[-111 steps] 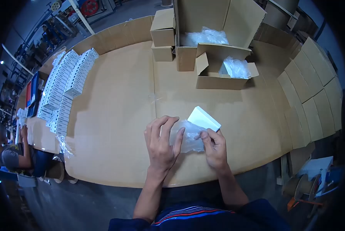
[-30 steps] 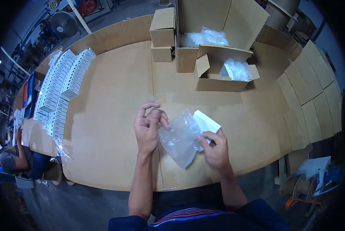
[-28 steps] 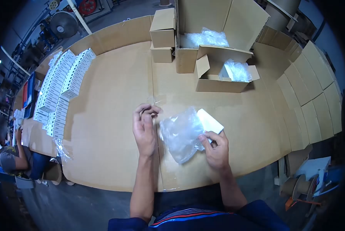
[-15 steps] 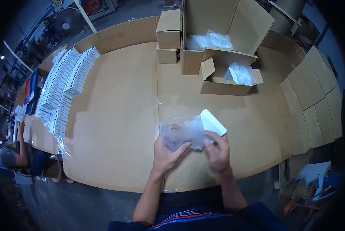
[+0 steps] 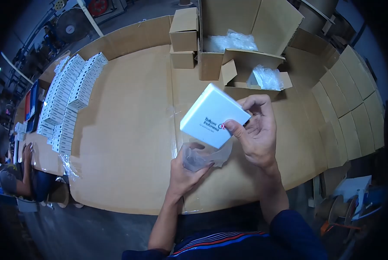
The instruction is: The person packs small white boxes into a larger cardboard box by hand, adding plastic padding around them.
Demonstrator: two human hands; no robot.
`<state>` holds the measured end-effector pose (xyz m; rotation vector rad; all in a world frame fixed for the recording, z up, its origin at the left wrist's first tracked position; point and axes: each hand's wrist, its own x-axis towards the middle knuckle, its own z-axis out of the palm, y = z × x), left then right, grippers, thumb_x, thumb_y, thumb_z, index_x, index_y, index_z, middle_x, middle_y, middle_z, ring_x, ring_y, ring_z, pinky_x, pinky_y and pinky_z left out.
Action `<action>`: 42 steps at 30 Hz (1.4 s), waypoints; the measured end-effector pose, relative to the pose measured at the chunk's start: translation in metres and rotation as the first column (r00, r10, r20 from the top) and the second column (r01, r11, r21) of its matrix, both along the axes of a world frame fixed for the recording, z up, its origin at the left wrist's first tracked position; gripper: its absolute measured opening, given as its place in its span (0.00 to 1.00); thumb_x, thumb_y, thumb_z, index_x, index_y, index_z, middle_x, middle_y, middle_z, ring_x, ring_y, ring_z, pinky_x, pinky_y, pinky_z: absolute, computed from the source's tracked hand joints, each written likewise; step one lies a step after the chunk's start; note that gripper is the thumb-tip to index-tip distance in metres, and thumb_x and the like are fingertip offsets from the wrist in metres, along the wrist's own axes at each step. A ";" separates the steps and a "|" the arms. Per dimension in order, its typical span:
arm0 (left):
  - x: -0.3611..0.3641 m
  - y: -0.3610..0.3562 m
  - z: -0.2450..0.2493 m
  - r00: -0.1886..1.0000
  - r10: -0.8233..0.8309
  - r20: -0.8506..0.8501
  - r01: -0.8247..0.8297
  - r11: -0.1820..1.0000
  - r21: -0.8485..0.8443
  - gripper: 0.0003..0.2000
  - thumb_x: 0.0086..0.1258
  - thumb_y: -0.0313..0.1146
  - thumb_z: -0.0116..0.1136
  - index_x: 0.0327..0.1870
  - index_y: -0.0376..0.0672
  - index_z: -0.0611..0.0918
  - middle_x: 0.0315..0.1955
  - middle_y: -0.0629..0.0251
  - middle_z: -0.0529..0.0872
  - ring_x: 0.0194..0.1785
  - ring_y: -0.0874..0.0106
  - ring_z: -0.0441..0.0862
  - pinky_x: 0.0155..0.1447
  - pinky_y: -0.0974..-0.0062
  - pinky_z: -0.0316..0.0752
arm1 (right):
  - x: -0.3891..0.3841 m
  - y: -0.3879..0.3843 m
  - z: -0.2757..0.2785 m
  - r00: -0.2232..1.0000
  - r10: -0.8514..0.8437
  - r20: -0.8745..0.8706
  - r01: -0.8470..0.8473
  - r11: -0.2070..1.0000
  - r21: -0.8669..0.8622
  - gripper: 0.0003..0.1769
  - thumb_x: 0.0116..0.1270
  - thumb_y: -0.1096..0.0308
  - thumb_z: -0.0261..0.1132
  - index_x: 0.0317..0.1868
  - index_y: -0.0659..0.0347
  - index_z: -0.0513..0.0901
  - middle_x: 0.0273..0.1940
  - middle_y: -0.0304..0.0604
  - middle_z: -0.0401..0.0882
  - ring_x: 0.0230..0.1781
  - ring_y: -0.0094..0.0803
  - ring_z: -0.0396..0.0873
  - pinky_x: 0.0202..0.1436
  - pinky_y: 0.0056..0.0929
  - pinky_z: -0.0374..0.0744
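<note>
Thumb on the printed face and fingers behind, my right hand (image 5: pixel 259 130) grips a flat white box (image 5: pixel 209 115) marked "Telkom Indonesia". The box is tilted and raised over the table, just above the plastic. Closed around a crumpled clear plastic bag (image 5: pixel 198 158) is my left hand (image 5: pixel 185 171), low over the near middle of the table. The bag's loose end spreads to the right under the box. Some fingers of my left hand show blurred through the plastic.
An open cardboard carton (image 5: pixel 252 93) and a larger carton (image 5: pixel 211 67) behind it hold plastic-wrapped items. Stacked white boxes (image 5: pixel 68 95) line the left, brown boxes (image 5: pixel 352 104) the right. Closed brown boxes (image 5: pixel 184 37) stand at the back. A co-worker (image 5: pixel 18 177) sits far left.
My right hand has lifted the white box up and turned its printed face toward me. The plastic bag, stretched out before, is now bunched in my left hand.
</note>
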<state>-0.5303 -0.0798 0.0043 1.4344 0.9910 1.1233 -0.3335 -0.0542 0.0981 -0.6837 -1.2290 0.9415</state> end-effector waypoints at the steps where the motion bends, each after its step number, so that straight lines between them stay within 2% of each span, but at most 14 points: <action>1: 0.002 0.001 0.001 1.000 0.021 0.003 -0.021 1.000 0.019 0.26 0.60 0.28 0.81 0.58 0.36 0.81 0.42 0.57 0.93 0.48 0.71 0.91 0.54 0.72 0.84 | -0.001 0.001 0.000 1.000 -0.005 0.024 0.005 1.000 -0.003 0.23 0.71 0.84 0.69 0.58 0.63 0.66 0.52 0.41 0.71 0.52 0.25 0.80 0.59 0.26 0.83; 5: -0.005 -0.001 0.003 0.995 0.046 -0.091 -0.041 0.998 0.047 0.27 0.59 0.29 0.81 0.59 0.36 0.81 0.43 0.55 0.93 0.48 0.68 0.92 0.55 0.70 0.85 | 0.007 0.003 -0.001 0.993 -0.008 0.120 0.006 1.000 0.013 0.20 0.73 0.81 0.68 0.59 0.64 0.69 0.51 0.41 0.72 0.51 0.24 0.79 0.58 0.26 0.81; 8: -0.006 -0.002 0.003 0.996 0.001 -0.092 -0.007 0.998 -0.062 0.27 0.60 0.24 0.81 0.58 0.34 0.79 0.46 0.59 0.90 0.52 0.71 0.88 0.60 0.71 0.83 | 0.007 0.004 0.001 0.981 -0.038 0.191 0.035 0.999 0.023 0.18 0.74 0.76 0.70 0.59 0.63 0.74 0.50 0.40 0.77 0.49 0.24 0.78 0.58 0.26 0.79; 11: -0.003 0.000 -0.001 0.995 0.016 -0.094 -0.016 1.000 0.002 0.26 0.60 0.25 0.81 0.57 0.34 0.79 0.46 0.60 0.90 0.52 0.72 0.88 0.60 0.71 0.83 | 0.011 0.008 0.003 0.949 -0.038 0.314 0.020 0.998 0.060 0.15 0.73 0.74 0.71 0.56 0.62 0.78 0.48 0.40 0.80 0.50 0.25 0.79 0.58 0.27 0.78; 17: -0.002 -0.001 0.012 0.985 0.032 -0.172 -0.032 0.999 -0.002 0.24 0.60 0.25 0.80 0.56 0.34 0.80 0.45 0.63 0.89 0.50 0.74 0.87 0.58 0.73 0.82 | 0.013 0.020 0.005 0.940 -0.080 0.332 0.002 0.973 0.230 0.14 0.70 0.80 0.69 0.54 0.61 0.80 0.44 0.41 0.79 0.43 0.28 0.78 0.50 0.28 0.78; 20: -0.004 -0.001 0.012 0.978 0.042 -0.204 -0.046 0.999 -0.014 0.25 0.60 0.25 0.80 0.57 0.33 0.80 0.44 0.63 0.88 0.49 0.75 0.86 0.57 0.73 0.82 | 0.025 0.024 0.013 0.918 -0.024 0.396 -0.061 0.978 0.201 0.13 0.67 0.84 0.67 0.49 0.61 0.82 0.42 0.40 0.77 0.40 0.29 0.76 0.46 0.29 0.77; 21: -0.003 -0.001 0.009 0.981 0.040 -0.187 -0.045 0.999 -0.019 0.26 0.60 0.25 0.80 0.58 0.33 0.79 0.45 0.63 0.88 0.50 0.74 0.86 0.57 0.73 0.82 | 0.024 0.025 0.015 0.912 -0.015 0.410 -0.064 0.982 0.179 0.13 0.64 0.86 0.64 0.45 0.61 0.85 0.40 0.40 0.76 0.38 0.30 0.76 0.45 0.30 0.76; 24: -0.002 0.002 -0.002 0.985 0.066 -0.158 -0.066 0.998 0.002 0.27 0.59 0.26 0.81 0.59 0.34 0.80 0.45 0.58 0.90 0.50 0.71 0.89 0.57 0.71 0.83 | 0.024 0.031 0.018 0.822 0.058 0.567 -0.171 0.974 0.148 0.14 0.63 0.87 0.62 0.44 0.62 0.87 0.39 0.42 0.76 0.38 0.32 0.77 0.45 0.31 0.77; 26: 0.001 0.002 -0.005 0.979 0.121 -0.163 -0.112 0.992 0.065 0.26 0.59 0.30 0.81 0.57 0.35 0.81 0.42 0.52 0.92 0.48 0.65 0.92 0.54 0.68 0.85 | 0.017 0.033 0.020 0.808 0.100 0.581 -0.202 0.973 0.115 0.13 0.64 0.84 0.61 0.44 0.62 0.88 0.39 0.43 0.79 0.41 0.35 0.80 0.48 0.32 0.78; 29: 0.001 0.003 -0.001 0.978 0.123 -0.169 -0.114 0.992 0.062 0.29 0.59 0.30 0.81 0.60 0.33 0.80 0.44 0.51 0.92 0.51 0.64 0.92 0.56 0.67 0.85 | 0.010 0.038 0.021 0.794 0.162 0.586 -0.246 0.967 0.066 0.12 0.68 0.80 0.61 0.47 0.63 0.88 0.43 0.45 0.83 0.45 0.37 0.83 0.53 0.35 0.79; 35: -0.004 0.007 -0.003 0.998 0.062 0.031 -0.061 0.997 -0.045 0.37 0.56 0.26 0.83 0.67 0.29 0.75 0.54 0.54 0.89 0.57 0.67 0.87 0.62 0.67 0.82 | 0.004 0.036 -0.003 0.859 0.236 0.455 -0.231 0.971 -0.068 0.13 0.78 0.72 0.57 0.52 0.65 0.87 0.47 0.47 0.85 0.51 0.37 0.84 0.61 0.35 0.79; 38: -0.005 0.006 0.001 0.998 0.031 0.061 -0.029 0.999 -0.029 0.32 0.69 0.31 0.75 0.70 0.29 0.74 0.59 0.55 0.86 0.62 0.68 0.84 0.67 0.69 0.78 | 0.002 0.033 -0.021 0.896 0.253 0.366 -0.201 0.964 -0.176 0.16 0.80 0.69 0.55 0.56 0.66 0.86 0.51 0.49 0.86 0.55 0.37 0.84 0.64 0.35 0.79; 41: -0.005 0.005 -0.023 0.870 0.066 0.488 0.070 0.965 -0.254 0.26 0.83 0.41 0.59 0.71 0.30 0.72 0.61 0.55 0.83 0.63 0.68 0.83 0.68 0.67 0.78 | 0.003 0.029 -0.036 0.910 0.241 0.339 -0.155 0.953 -0.260 0.17 0.81 0.68 0.56 0.60 0.67 0.85 0.53 0.49 0.86 0.57 0.35 0.83 0.66 0.34 0.78; 42: -0.003 0.005 -0.027 0.872 0.091 0.480 0.052 0.960 -0.276 0.25 0.85 0.42 0.53 0.72 0.30 0.71 0.62 0.55 0.83 0.63 0.68 0.82 0.68 0.66 0.78 | 0.004 0.027 -0.040 0.917 0.268 0.295 -0.179 0.938 -0.296 0.17 0.82 0.68 0.56 0.61 0.66 0.84 0.55 0.48 0.86 0.58 0.34 0.83 0.66 0.34 0.78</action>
